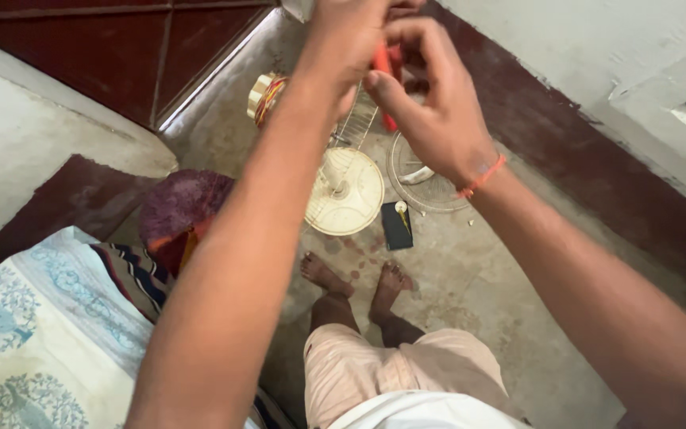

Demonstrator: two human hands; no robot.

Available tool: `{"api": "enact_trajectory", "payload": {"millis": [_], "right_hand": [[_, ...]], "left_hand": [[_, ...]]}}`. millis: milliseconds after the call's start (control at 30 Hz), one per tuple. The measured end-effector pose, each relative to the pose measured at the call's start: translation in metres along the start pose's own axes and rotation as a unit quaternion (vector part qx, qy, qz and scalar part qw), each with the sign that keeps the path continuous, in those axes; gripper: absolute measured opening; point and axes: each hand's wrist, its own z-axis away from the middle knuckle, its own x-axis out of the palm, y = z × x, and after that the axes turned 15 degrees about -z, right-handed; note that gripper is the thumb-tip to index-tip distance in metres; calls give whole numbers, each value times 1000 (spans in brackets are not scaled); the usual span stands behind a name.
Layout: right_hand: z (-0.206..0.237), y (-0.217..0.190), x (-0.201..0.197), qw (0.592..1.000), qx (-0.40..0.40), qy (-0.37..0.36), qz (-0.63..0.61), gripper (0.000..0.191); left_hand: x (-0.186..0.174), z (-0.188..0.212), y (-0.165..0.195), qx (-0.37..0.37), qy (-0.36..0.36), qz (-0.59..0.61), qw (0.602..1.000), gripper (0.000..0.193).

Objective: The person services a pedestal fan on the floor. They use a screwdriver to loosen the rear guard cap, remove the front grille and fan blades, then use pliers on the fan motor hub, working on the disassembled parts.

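We stand on a stained grey concrete floor (486, 294) edged by dark red skirting (589, 159) under pale walls (565, 40). A patterned bedsheet (33, 334) lies left; daylight streaks the red doorway floor (121, 56).

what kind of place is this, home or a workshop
Most likely a room in a home, not a workshop: a bare concrete floor, a patterned bedsheet at the left, and a taken-apart fan motor housing with its wire grille lying on the floor.
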Motion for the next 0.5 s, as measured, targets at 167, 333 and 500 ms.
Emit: {"api": "enact_trajectory", "payload": {"millis": [167, 333, 500], "right_hand": [[10, 37, -17, 988, 128, 32, -83, 11], [21, 89, -27, 957, 274, 26, -88, 10], [16, 128, -14, 953, 292, -10, -81, 12]], "left_hand": [[-52, -2, 32, -73, 19, -231, 970, 22], [-114, -5, 50, 11, 44, -623, 781, 27], [-144, -13, -10, -198, 19, -525, 827, 13]]}}
